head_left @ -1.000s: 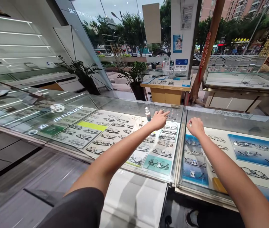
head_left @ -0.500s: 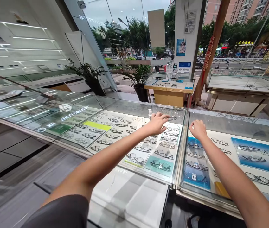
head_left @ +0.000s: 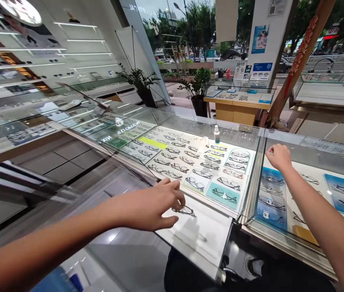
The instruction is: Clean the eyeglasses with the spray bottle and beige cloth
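Note:
My left hand (head_left: 164,202) is over the white pull-out surface (head_left: 204,239) below the counter, its thumb spread from its bent fingers. A pair of dark-rimmed glasses (head_left: 187,210) shows right by those fingertips, partly hidden; contact is unclear. Farther right, my right hand (head_left: 279,157) is closed above the right display case (head_left: 310,164), its fingers pressed together; what they hold, if anything, is hidden. Rows of glasses lie in the left display case (head_left: 251,190). A small white bottle (head_left: 217,134) and a crumpled pale cloth (head_left: 204,144) are near its back.
A slanted mirror-like panel (head_left: 83,97) stands on the counter at the left. Behind are potted plants (head_left: 199,91) and a wooden display table (head_left: 235,109). A dark-clad leg and a shoe (head_left: 255,267) show below the counter.
My left hand has moved from the back of the left case down to the pull-out surface, where glasses now show. The view has shifted left and down; my right hand remains closed.

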`<state>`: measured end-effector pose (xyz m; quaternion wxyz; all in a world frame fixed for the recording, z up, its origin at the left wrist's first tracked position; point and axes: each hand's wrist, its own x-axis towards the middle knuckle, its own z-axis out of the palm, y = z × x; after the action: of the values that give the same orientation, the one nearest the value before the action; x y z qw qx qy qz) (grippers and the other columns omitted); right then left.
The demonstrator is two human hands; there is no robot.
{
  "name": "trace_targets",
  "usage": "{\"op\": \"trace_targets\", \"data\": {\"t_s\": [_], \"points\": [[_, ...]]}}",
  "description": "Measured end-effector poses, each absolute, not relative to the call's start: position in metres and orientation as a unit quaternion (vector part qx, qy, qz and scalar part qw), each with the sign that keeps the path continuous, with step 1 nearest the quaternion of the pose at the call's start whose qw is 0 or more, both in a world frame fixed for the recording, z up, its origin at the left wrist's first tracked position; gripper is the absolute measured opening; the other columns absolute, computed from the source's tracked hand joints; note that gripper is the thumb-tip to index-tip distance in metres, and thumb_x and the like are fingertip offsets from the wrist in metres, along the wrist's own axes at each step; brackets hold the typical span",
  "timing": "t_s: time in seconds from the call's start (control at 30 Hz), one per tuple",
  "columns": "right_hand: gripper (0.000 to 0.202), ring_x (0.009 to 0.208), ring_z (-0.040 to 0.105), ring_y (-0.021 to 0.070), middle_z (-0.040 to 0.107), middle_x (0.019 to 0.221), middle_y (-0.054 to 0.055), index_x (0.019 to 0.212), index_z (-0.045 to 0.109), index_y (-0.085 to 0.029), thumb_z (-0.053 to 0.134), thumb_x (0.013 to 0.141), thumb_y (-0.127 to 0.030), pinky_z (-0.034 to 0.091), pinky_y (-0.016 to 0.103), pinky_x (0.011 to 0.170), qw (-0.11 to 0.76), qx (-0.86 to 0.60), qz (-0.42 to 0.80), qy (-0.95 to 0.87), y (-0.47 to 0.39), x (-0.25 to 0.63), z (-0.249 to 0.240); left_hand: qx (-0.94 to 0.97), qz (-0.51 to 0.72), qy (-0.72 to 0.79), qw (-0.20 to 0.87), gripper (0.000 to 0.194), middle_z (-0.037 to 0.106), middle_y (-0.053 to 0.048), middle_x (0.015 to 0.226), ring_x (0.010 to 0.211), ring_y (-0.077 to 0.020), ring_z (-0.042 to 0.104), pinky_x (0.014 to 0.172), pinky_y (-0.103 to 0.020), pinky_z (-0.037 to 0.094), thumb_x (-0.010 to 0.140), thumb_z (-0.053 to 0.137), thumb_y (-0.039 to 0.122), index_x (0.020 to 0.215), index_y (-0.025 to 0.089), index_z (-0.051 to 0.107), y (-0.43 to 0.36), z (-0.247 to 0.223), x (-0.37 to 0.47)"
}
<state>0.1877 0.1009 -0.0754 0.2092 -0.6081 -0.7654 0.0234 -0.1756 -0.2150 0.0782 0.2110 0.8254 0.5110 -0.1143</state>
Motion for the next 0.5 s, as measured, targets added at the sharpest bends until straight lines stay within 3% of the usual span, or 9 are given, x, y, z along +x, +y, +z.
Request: {"op": "trace_targets", "data": {"t_s": [0.1,0.27,0.4,0.5], "points": [[0.017,0.098,0.052,0.0321,0.064,0.097,0.017,0.081,0.063,-0.018,0.052,0.086,-0.030,0.041,0.042,0.081,0.207,-0.605,0.024,-0.768,0.106,0.190,-0.078,0.809,-0.132,0.523,0.233,0.015,0.080,-0.005,0.113,0.104,-0.0300,0.059,0.100,-0.043,0.040,0.089,0.068,0.031,0.094,0.028,0.082,-0.222,0.045,-0.187],[0.017,0.099,0.051,0.0324,0.064,0.097,0.017,0.082,0.062,-0.019,0.052,0.086,-0.031,0.042,0.043,0.083,0.205,-0.616,0.023,-0.760,0.109,0.191,-0.079,0.808,-0.140,0.522,0.235,0.035,0.069,-0.009,0.144,0.119,-0.0307,0.060,0.106,-0.042,0.042,0.094,0.057,0.029,0.122,0.022,0.076,-0.203,-0.017,-0.204],[0.018,0.097,0.051,0.0321,0.062,0.093,0.016,0.079,0.061,-0.020,0.052,0.086,-0.034,0.043,0.044,0.083,0.213,-0.609,0.026,-0.764,0.110,0.192,-0.080,0.809,-0.138,0.553,0.142,0.037,0.067,-0.015,0.143,0.115,-0.0329,0.062,0.106,-0.047,0.044,0.093,0.056,0.026,0.125,0.018,0.073,-0.171,-0.063,-0.212],[0.018,0.098,0.051,0.0324,0.061,0.093,0.015,0.079,0.060,-0.020,0.052,0.086,-0.034,0.043,0.044,0.084,0.206,-0.614,0.029,-0.761,0.109,0.193,-0.079,0.802,-0.130,0.580,0.063,0.045,0.055,-0.018,0.158,0.125,-0.0374,0.056,0.107,-0.050,0.043,0.091,0.058,0.028,0.132,0.014,0.068,-0.140,-0.089,-0.218]]}}
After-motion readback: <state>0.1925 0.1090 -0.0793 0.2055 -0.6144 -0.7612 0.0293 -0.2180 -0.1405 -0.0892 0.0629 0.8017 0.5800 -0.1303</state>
